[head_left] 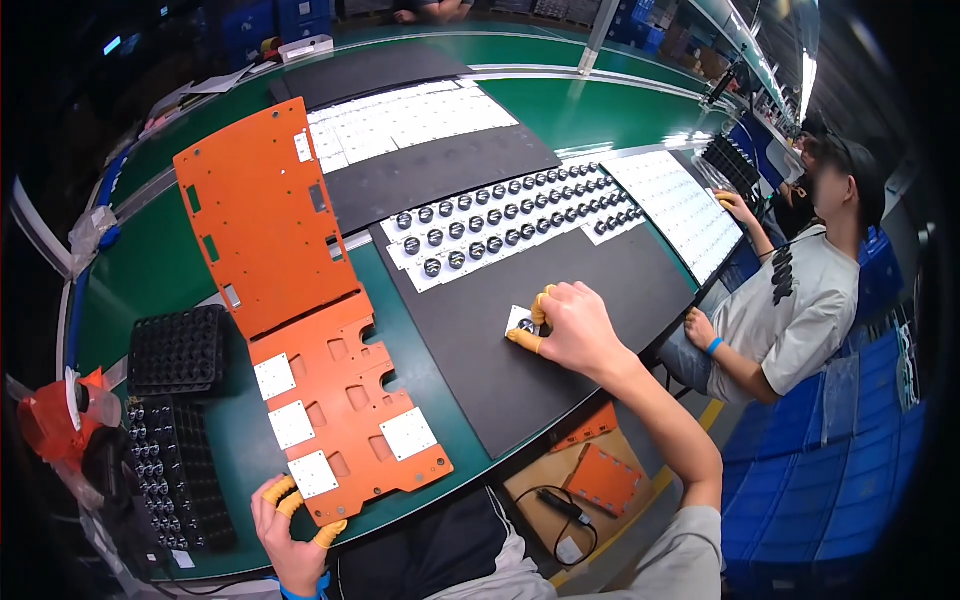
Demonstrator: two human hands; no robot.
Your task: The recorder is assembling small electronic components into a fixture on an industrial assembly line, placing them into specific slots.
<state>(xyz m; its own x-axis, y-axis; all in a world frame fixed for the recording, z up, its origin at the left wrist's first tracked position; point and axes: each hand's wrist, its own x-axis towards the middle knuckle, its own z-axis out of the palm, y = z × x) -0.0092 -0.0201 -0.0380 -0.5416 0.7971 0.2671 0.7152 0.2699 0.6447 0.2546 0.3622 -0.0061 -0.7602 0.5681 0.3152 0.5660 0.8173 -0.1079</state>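
At the near corner of an orange base plate (335, 385), the left hand (288, 540) is placed with thumb and fingers set apart around the edge; whether the plate is gripped cannot be told. Both hands are fitted with yellow finger covers (328, 534). Four white squares (408, 433) are laid on the base plate, three down its left side and one at its right. Below the table edge, orange panels (603, 478) and a black cable (562, 503) are seen on a wooden surface (530, 483).

Left of the base plate, two black trays (178, 350) are placed, the nearer one filled partly with shiny round pieces. On a dark mat (480, 370), a small white plate with a dark round part (519, 317) is pinched between thumb and fingers of the right hand (580, 325).

Beyond, black round parts (494, 244) are lined up in rows on white panels. A taller orange panel (260, 215) is joined to the far edge of the base plate. To the right, a white sheet (683, 215) is touched or nearly touched by a hand of a seated co-worker (805, 310). Farther off, more white panels (400, 125) are laid out before a green surface (560, 108).
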